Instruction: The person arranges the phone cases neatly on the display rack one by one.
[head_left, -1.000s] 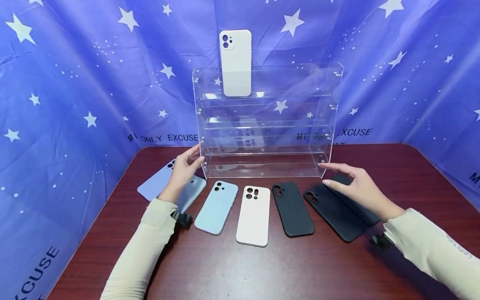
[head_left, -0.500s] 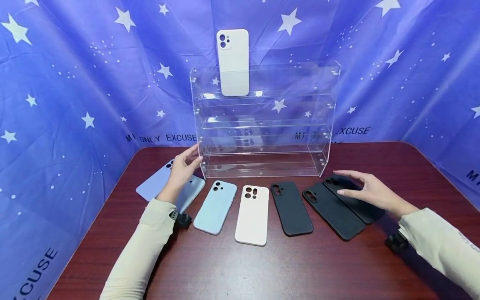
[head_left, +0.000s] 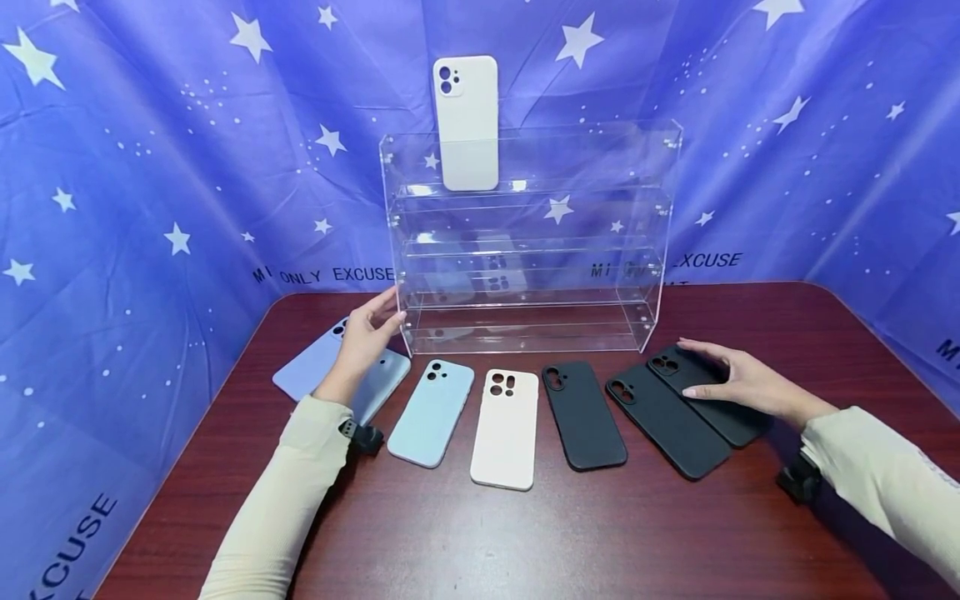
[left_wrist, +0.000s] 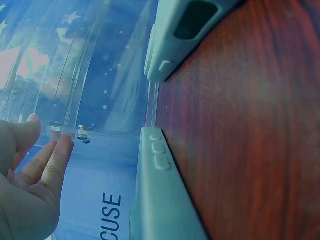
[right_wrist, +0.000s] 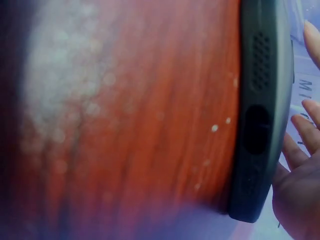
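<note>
My left hand (head_left: 363,342) touches the left side panel of a clear acrylic display rack (head_left: 525,343), its thumb near the panel's front edge. In the left wrist view the fingers (left_wrist: 59,160) lie straight along the panel's outer side. My right hand (head_left: 750,383) is spread over the rightmost black phone case (head_left: 716,408), thumb at its left edge and fingertips by its top. In the right wrist view the case's end (right_wrist: 257,130) partly covers that hand. A white phone case (head_left: 468,125) stands upright on the rack's top tier.
In front of the rack lie two more black cases (head_left: 585,417) (head_left: 667,429), a cream case (head_left: 506,433) and a light blue case (head_left: 432,417). Beneath the left wrist are a lavender case (head_left: 307,367) and another blue case (head_left: 390,379). A star-patterned curtain (head_left: 180,167) surrounds the dark red table (head_left: 562,542).
My right hand has moved right, away from the rack's lower right corner, and come down over the rightmost black case. The left hand has stayed at the rack's side panel.
</note>
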